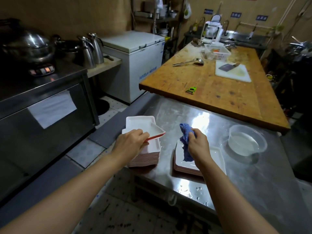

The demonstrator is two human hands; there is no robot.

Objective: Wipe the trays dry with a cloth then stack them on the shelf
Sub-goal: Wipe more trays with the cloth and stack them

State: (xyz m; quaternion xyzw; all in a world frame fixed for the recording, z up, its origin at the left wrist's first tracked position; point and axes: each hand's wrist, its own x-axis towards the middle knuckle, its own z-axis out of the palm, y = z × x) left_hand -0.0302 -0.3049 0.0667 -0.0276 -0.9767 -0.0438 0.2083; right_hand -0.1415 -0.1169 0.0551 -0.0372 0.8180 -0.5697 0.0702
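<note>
A tall stack of white trays with red undersides (148, 154) stands at the steel table's left corner. My left hand (130, 142) grips one tray (154, 131) by its near edge and holds it tilted above that stack. My right hand (198, 142) grips a crumpled blue cloth (185, 142), which hangs down over a second, lower stack of trays (214, 154) in front of me.
A clear plastic bowl of water (247, 141) sits to the right on the wet steel table (244, 179). Beyond lies a wooden worktop (202, 85) with a green peeler (191, 90), a ladle, a cutting board with a cleaver and a white basket. A steel cabinet stands left.
</note>
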